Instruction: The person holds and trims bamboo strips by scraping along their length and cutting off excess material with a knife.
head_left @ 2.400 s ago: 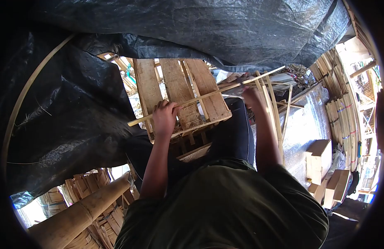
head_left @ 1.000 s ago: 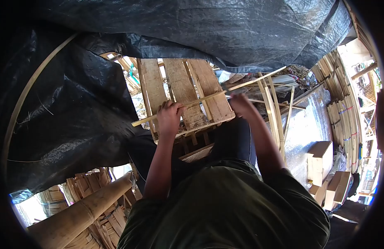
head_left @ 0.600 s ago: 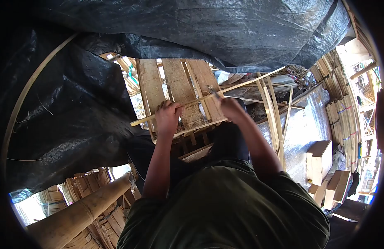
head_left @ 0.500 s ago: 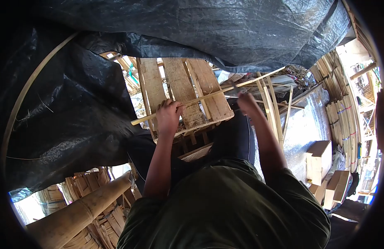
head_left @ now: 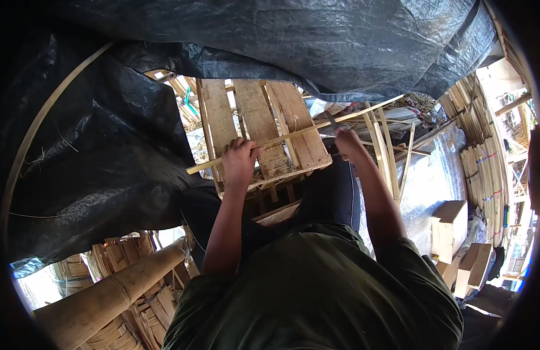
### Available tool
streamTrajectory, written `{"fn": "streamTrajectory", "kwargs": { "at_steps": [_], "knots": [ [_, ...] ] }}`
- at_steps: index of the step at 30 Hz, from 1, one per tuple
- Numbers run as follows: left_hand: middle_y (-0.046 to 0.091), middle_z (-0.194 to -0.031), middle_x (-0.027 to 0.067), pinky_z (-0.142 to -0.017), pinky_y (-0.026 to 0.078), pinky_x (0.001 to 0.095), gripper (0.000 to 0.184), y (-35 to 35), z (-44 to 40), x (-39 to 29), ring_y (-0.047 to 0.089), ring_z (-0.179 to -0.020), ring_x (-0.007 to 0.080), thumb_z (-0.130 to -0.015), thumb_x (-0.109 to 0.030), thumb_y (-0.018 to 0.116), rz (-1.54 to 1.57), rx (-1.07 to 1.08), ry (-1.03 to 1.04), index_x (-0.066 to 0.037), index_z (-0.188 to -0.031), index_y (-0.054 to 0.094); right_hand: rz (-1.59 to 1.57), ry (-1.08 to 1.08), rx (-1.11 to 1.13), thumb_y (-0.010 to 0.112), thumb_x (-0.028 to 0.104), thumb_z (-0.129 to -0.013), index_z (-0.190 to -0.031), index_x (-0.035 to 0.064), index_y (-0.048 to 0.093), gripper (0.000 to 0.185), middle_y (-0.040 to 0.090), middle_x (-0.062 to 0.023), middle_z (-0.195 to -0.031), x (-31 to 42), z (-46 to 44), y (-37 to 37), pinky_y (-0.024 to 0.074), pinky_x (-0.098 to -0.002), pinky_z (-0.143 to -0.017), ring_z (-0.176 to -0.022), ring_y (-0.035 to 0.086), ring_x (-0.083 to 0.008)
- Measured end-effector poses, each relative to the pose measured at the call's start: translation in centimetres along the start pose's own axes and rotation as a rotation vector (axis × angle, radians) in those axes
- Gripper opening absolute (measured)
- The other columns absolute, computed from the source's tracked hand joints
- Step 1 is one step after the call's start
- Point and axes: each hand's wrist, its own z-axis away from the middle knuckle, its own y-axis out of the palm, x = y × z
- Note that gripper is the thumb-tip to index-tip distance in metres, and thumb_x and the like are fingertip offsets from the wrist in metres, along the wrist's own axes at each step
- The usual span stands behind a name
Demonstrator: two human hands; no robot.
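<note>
A long, thin bamboo strip (head_left: pixel 202 167) lies slantwise across a slatted wooden bench (head_left: pixel 253 116) in front of me. My left hand (head_left: pixel 239 160) is closed over the strip near its lower left end and rests on the bench's near part. In my right hand (head_left: pixel 350 146), just beyond the bench's right edge, is a knife (head_left: pixel 331 121), gripped by its handle. Its dark blade points up and to the left, beside or against the strip; contact cannot be made out. The strip's far end reaches up right toward the black tarp.
Black tarp (head_left: pixel 340 46) hangs over the top and left (head_left: pixel 95 151). Several loose strips (head_left: pixel 385 153) lean right of the bench. Farther right are cardboard boxes (head_left: pixel 449 224) on a silvery sheet (head_left: pixel 424 181) and bundled bamboo strips (head_left: pixel 483 175). A thick bamboo pole (head_left: pixel 115 294) crosses lower left.
The view has shifted slightly. The knife blade, blurred before, now shows more sharply near the strip. My left hand keeps the same hold on the strip.
</note>
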Motion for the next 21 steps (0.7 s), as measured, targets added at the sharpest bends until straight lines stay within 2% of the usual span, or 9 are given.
{"fn": "streamTrajectory", "kwargs": {
  "at_steps": [3,7,10,13,15,17,18,19,21],
  "knots": [
    [0.066,-0.084,0.007,-0.077,0.049,0.0436,0.02,-0.1,-0.2,-0.1,0.064,-0.082,0.0297,-0.077,-0.025,0.08,-0.012,-0.043,0.02,-0.009,-0.084,0.072,0.157,-0.177,0.043,0.041,0.02,-0.101,-0.104,0.0047,0.059,0.024,0.06,-0.0105,-0.062,0.8,0.0,1.1,0.0425,-0.035,-0.034,-0.042,0.057,-0.0193],
    [0.066,-0.083,0.0063,-0.078,0.049,0.0432,0.02,-0.3,0.1,0.4,0.064,-0.084,0.0289,-0.076,-0.024,0.081,0.027,-0.039,-0.017,-0.009,-0.081,0.07,0.199,-0.363,-0.238,0.042,0.032,-0.104,-0.109,-0.0012,0.061,0.039,0.064,-0.0174,-0.067,3.5,1.3,13.9,0.0404,-0.0353,-0.036,-0.048,0.061,-0.0245],
    [0.067,-0.082,0.0058,-0.078,0.049,0.0429,0.02,-0.2,0.0,0.6,0.064,-0.084,0.0285,-0.075,-0.024,0.081,0.051,-0.037,-0.015,-0.008,-0.081,0.07,-0.01,-0.143,0.059,0.044,0.031,-0.103,-0.094,-0.0002,0.062,0.037,0.06,-0.0148,-0.06,7.3,6.0,8.7,0.0432,-0.0381,-0.039,-0.047,0.062,-0.0255],
    [0.066,-0.082,0.0057,-0.079,0.049,0.0425,0.02,0.3,0.1,0.0,0.064,-0.084,0.0282,-0.075,-0.024,0.081,0.04,-0.048,0.007,-0.008,-0.081,0.07,-0.025,-0.001,0.008,0.037,0.042,-0.105,-0.087,0.002,0.061,0.05,0.057,-0.0114,-0.056,4.8,4.9,4.7,0.038,-0.0387,-0.032,-0.035,0.052,-0.0233],
    [0.065,-0.082,0.0059,-0.08,0.049,0.0426,0.02,0.0,0.0,-0.5,0.064,-0.085,0.0287,-0.076,-0.024,0.081,0.012,-0.028,0.009,-0.008,-0.082,0.07,0.02,-0.053,-0.009,0.044,0.035,-0.103,-0.092,0.0017,0.064,0.04,0.063,-0.0131,-0.064,-1.4,-1.7,4.0,0.0434,-0.0359,-0.035,-0.043,0.06,-0.0222],
    [0.064,-0.082,0.0052,-0.079,0.049,0.0426,0.021,0.2,-0.2,-0.3,0.063,-0.086,0.0278,-0.077,-0.027,0.08,-0.005,-0.03,0.013,-0.01,-0.082,0.069,0.447,-0.316,-0.01,0.05,0.031,-0.098,-0.102,0.0042,0.065,0.03,0.068,-0.0152,-0.073,-5.9,-7.5,4.4,0.0492,-0.0346,-0.042,-0.053,0.066,-0.0219],
    [0.062,-0.082,0.0045,-0.079,0.049,0.0425,0.022,0.5,0.1,-0.2,0.063,-0.086,0.0269,-0.078,-0.031,0.078,-0.021,-0.021,0.017,-0.012,-0.082,0.069,0.148,-0.01,0.051,0.036,0.026,-0.106,-0.121,-0.0018,0.057,0.039,0.058,-0.0134,-0.057,2.8,2.0,3.9,0.0462,-0.0373,-0.034,-0.047,0.062,-0.0202],
    [0.062,-0.082,0.0045,-0.079,0.049,0.0425,0.022,0.5,0.3,-0.1,0.063,-0.086,0.0269,-0.078,-0.031,0.078,-0.022,-0.016,0.012,-0.012,-0.082,0.069,0.245,-0.154,-0.042,0.056,0.015,-0.09,-0.11,0.0,0.065,0.027,0.07,-0.0149,-0.08,5.7,5.0,6.7,0.0548,-0.0376,-0.051,-0.062,0.069,-0.0233],
    [0.062,-0.082,0.0046,-0.079,0.049,0.0428,0.021,0.4,0.2,0.4,0.063,-0.086,0.0274,-0.078,-0.031,0.078,-0.003,-0.048,0.018,-0.013,-0.081,0.069,-0.003,-0.037,-0.011,0.048,0.024,-0.099,-0.104,-0.002,0.063,0.031,0.066,-0.0194,-0.075,8.5,8.3,10.7,0.0514,-0.0418,-0.047,-0.058,0.067,-0.026]
  ]
}}
